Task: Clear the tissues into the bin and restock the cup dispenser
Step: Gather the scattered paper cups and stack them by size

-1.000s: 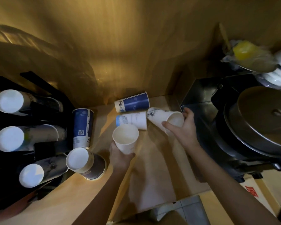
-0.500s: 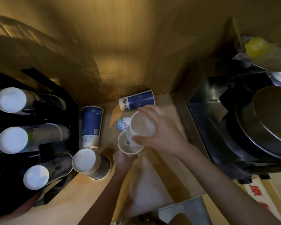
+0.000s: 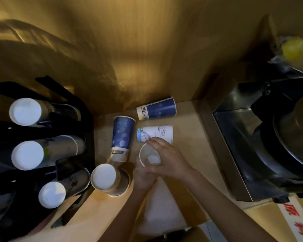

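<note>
An upright white paper cup (image 3: 148, 157) stands in the middle of the wooden counter (image 3: 187, 154), with a second cup nested inside it. My left hand (image 3: 142, 173) grips it from below. My right hand (image 3: 166, 158) rests over its rim from the right. Behind lies a white printed cup (image 3: 157, 134) on its side, and farther back a blue cup (image 3: 157, 109). A tall blue cup (image 3: 122, 137) lies to the left. The black cup dispenser (image 3: 42, 151) at the left holds three stacks of cups.
A short stack of cups (image 3: 109, 179) stands beside the dispenser. A white cloth or paper sheet (image 3: 163, 210) lies on the counter under my arms. A steel machine with a round lid (image 3: 269, 140) fills the right side. The wooden wall stands close behind.
My right hand picked up the white cup lying at the right, carried it left and pushed it down into the cup held by my left hand.
</note>
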The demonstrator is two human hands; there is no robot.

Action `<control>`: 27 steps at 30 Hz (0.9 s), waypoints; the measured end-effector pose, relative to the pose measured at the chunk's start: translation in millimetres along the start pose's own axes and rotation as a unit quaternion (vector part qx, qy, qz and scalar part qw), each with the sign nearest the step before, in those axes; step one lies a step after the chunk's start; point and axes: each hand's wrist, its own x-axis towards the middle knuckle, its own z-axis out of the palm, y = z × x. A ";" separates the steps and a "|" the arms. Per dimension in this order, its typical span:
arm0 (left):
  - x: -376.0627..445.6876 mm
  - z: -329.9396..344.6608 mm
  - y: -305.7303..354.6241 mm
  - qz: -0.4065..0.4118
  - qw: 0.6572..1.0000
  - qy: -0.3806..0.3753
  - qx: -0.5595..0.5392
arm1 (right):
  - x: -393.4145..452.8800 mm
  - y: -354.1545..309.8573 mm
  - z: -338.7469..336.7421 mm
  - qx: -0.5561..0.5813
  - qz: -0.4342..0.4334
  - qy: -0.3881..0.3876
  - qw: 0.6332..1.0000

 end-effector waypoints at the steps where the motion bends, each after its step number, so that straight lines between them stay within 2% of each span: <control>1: -2.4 -3.8 3.7 0.049 0.998 0.016 -0.022 | -0.4 1.1 0.8 -0.003 -0.004 0.004 1.000; 3: -11.3 -13.3 15.1 0.110 0.990 0.048 -0.075 | -0.5 1.2 1.1 -0.002 -0.007 0.015 1.000; 6: -16.8 -18.6 28.4 0.131 0.986 0.057 -0.088 | 4.1 -0.2 -5.5 0.023 -0.009 -0.007 1.000; 8: -15.6 -21.3 33.3 0.117 0.987 0.039 -0.106 | 12.7 1.8 -13.3 0.129 0.023 -0.008 0.991; 10: -13.4 -24.1 31.7 0.103 0.988 0.044 -0.107 | 24.4 9.8 -19.9 0.219 0.090 0.066 0.969; 12: -14.2 -26.0 30.6 0.080 0.992 0.055 -0.084 | 37.4 23.9 -24.0 0.236 0.141 0.142 0.951; 14: -14.9 -25.1 29.4 0.064 0.994 0.057 -0.068 | 47.5 41.5 -26.4 0.252 0.169 0.158 0.940; 17: -14.2 -23.9 29.4 0.058 0.995 0.063 -0.060 | 60.3 71.3 -23.4 0.145 0.187 0.083 0.968; 20: -14.0 -24.5 30.1 0.048 0.995 0.065 -0.050 | 63.0 88.1 -14.3 0.012 0.158 -0.011 0.987; 24: -15.8 -27.7 35.1 0.056 0.994 0.061 -0.074 | 58.8 95.6 -8.1 -0.010 0.111 0.000 0.994; 27: -20.4 -30.9 42.3 0.064 0.991 0.063 -0.099 | 52.1 99.2 -9.6 -0.005 0.106 0.006 0.994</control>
